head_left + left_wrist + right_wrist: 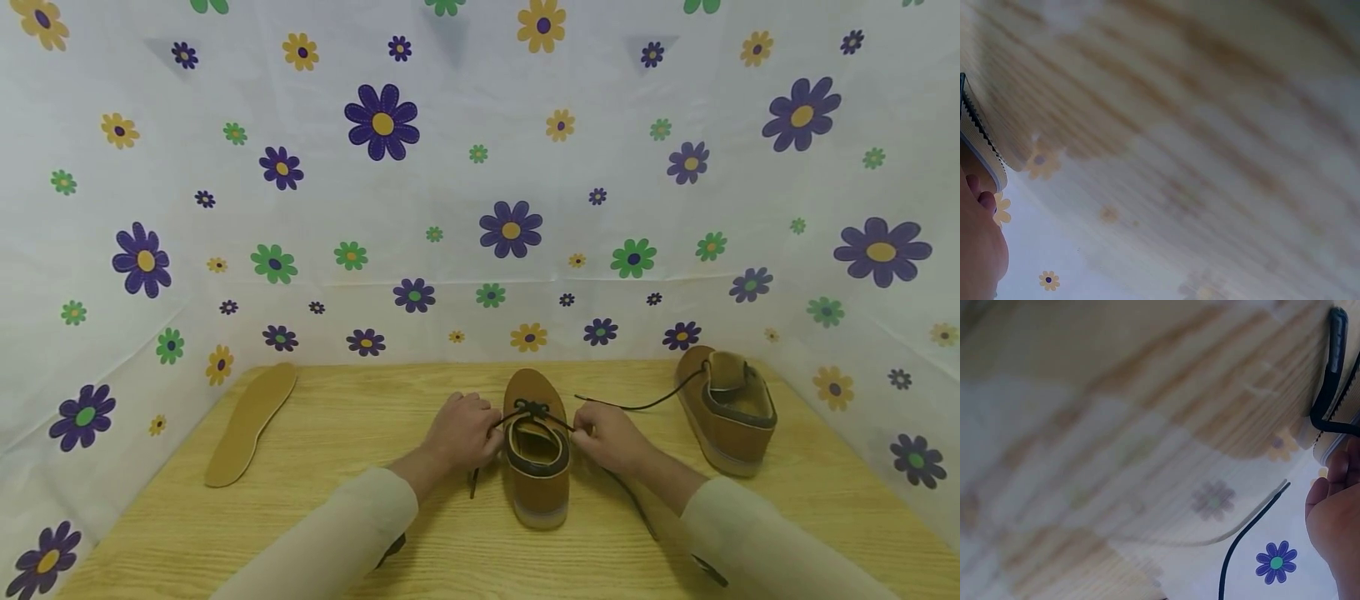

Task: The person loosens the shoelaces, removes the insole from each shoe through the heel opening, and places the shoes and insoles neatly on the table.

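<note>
A brown shoe (pixel 542 498) stands upright in the middle of the table, heel toward me, with a dark lace (pixel 531 407) crossed in a knot over its front. My left hand (pixel 467 431) pinches one lace end left of the shoe, and the loose tip hangs below the fingers. On the other side my right hand (pixel 609 435) grips the second end, whose long tail trails down beneath the wrist. Between both hands the lace runs nearly straight across the shoe. In the right wrist view, the dark lace (pixel 1329 394) loops beside the fingers (pixel 1338 469).
Another brown shoe (pixel 738 429) stands at the right, its tongue folded up and its own lace (pixel 637 408) stretched left over the table (pixel 337 533). A tan insole (pixel 251 425) lies at the left. Flower-printed cloth (pixel 450 183) encloses the back and sides.
</note>
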`<state>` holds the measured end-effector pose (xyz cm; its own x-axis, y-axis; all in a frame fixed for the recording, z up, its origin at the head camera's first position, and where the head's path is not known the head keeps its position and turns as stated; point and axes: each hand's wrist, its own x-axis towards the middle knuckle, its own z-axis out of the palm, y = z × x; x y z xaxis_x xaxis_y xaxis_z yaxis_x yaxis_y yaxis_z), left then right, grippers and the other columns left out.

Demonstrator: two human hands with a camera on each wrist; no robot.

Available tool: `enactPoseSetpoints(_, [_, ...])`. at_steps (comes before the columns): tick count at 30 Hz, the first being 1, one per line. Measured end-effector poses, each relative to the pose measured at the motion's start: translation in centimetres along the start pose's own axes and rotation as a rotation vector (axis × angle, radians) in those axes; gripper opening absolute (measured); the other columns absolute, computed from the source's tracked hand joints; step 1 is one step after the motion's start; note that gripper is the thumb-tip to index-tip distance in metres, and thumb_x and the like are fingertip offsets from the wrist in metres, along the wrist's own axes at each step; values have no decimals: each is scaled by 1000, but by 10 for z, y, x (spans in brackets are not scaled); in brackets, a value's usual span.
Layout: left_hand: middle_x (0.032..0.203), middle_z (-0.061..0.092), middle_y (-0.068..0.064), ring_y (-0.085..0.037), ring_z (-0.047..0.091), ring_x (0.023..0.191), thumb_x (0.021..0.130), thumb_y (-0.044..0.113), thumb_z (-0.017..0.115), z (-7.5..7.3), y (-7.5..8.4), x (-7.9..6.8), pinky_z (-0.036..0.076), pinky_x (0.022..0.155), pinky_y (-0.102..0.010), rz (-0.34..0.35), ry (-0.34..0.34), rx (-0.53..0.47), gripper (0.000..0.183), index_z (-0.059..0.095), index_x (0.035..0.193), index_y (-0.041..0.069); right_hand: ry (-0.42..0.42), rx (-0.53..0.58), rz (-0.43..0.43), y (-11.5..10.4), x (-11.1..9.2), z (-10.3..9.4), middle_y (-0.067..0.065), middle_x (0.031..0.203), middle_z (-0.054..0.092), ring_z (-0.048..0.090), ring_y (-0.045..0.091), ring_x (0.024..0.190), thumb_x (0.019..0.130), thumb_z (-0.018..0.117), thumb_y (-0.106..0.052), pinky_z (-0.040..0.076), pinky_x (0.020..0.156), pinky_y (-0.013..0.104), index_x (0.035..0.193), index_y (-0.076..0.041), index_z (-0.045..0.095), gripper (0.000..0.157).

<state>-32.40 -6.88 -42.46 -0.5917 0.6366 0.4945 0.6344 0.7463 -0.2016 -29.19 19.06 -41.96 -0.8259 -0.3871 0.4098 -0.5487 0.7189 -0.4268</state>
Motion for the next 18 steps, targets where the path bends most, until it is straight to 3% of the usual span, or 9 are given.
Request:
enactPoseSetpoints(5, [56, 18, 10, -8, 16, 54, 81, 23, 51, -4, 2, 0, 18, 58, -25, 12, 56, 24, 32, 33, 55, 22, -7, 8, 1, 0, 0, 0, -8, 67, 45, 38, 6, 63, 75, 54, -8, 36, 61, 22, 61, -15, 52, 16])
enactPoseSetpoints(9, [55, 15, 10, -8, 16, 52, 80, 23, 52, -5, 2, 0, 18, 57, -25, 23, 74, 25, 34, 30, 54, 22, -23, -2, 11, 1, 1, 0, -8, 65, 42, 36, 6, 61, 74, 55, -8, 33, 59, 21, 59, -16, 49, 18])
enactPoseSetpoints(14, [55, 14, 11, -8, 15, 51, 80, 24, 53, -3, 2, 1, 17, 56, -25, 24, 58, 41, 34, 31, 53, 22, -30, -14, 13, 3, 1, 1, -7, 64, 39, 33, 6, 59, 73, 54, -8, 30, 57, 21, 56, -15, 46, 20])
enactPoseSetpoints(18, [53, 18, 10, -9, 18, 51, 81, 25, 51, -1, 1, 1, 15, 56, -25, 12, 3, 40, 34, 33, 53, 21, -39, -26, 17, 3, 0, 0, -6, 63, 39, 32, 6, 58, 72, 53, -9, 29, 57, 21, 55, -15, 45, 20])
